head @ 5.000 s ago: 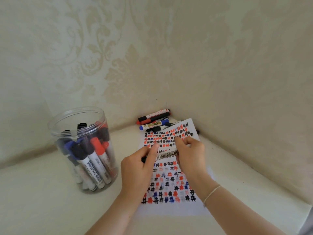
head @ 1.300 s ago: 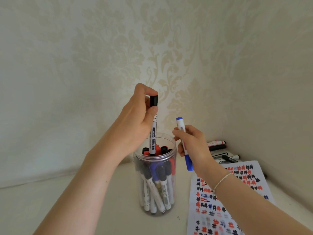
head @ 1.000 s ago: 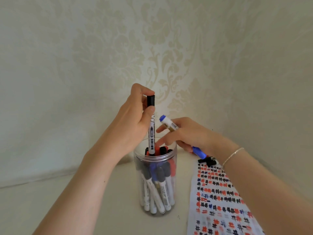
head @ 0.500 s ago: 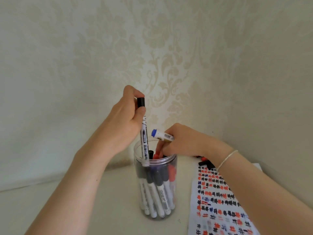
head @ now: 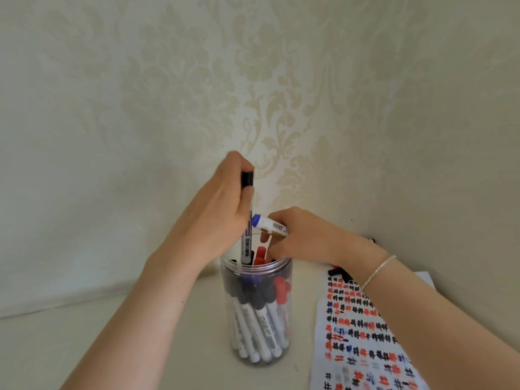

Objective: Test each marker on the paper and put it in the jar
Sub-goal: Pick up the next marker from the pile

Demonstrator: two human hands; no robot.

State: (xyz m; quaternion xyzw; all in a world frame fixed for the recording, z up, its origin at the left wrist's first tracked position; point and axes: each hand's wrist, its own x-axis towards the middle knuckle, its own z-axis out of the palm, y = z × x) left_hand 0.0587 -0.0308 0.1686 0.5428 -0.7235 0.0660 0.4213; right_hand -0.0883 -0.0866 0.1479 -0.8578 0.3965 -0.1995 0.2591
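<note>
The left hand has its grip clenched on an upright black-capped marker, whose lower end sits in the mouth of the jar. Just beside it, the right hand grips a blue marker, fingertips among crowded markers below. Right of the jar, the marked paper lies on the tabletop.

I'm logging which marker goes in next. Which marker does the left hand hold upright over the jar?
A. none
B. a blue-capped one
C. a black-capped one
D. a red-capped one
C: the left hand grips a black-capped marker upright, its lower end at the mouth of the jar; the blue-ended marker is in the right hand.
</note>
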